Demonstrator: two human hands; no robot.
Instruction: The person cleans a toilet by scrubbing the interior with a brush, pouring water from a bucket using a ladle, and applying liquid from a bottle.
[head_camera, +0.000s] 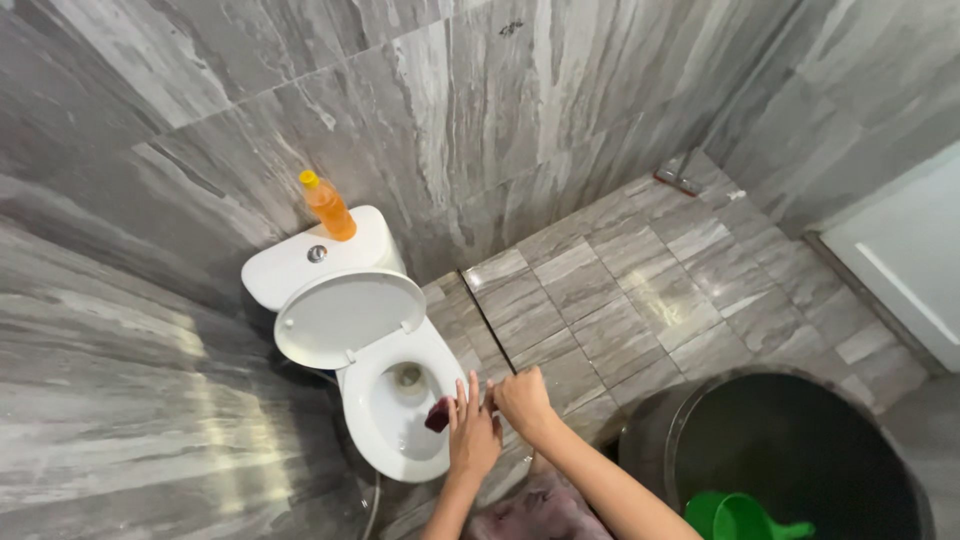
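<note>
A white toilet (360, 420) stands with its lid (345, 318) raised against the tank. My left hand (470, 430) rests flat on the bowl's right rim, fingers spread, beside a dark red cloth or sponge (438, 414) lying at the rim inside the bowl. My right hand (522, 400) is curled closed just right of the left hand, above the rim's edge. Whether it grips anything cannot be made out.
An orange bottle with a yellow cap (328, 206) stands on the tank. A large dark bucket (790, 460) with a green scoop (745, 518) sits at bottom right. Grey tiled walls and floor (620, 290) surround; a floor drain (678, 172) lies far back; a white door (900, 260) at right.
</note>
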